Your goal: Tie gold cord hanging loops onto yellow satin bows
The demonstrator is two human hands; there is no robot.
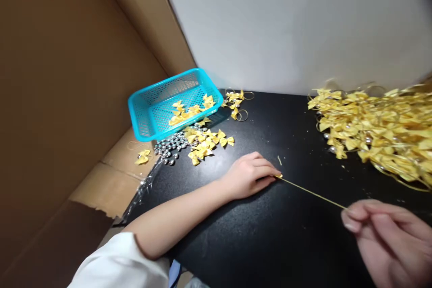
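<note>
A thin gold cord point(312, 192) runs taut and straight between my two hands above the black table. My left hand point(252, 174) rests low over the tabletop, its fingers closed on the cord's far end. A small yellow piece point(278, 175) peeks out at those fingertips; the rest of it is hidden, so its shape cannot be made out. At the lower right my right hand point(388, 234) pinches the cord's other end between thumb and fingers.
A turquoise basket point(135, 119) holding yellow bows stands at the back left. Before it lie silver beads point(170, 146) and loose yellow bows point(204, 144). Finished-looking bows with loops point(236, 101) lie behind. A large heap of yellow bows point(378, 130) fills the right. Cardboard point(111, 175) borders the left.
</note>
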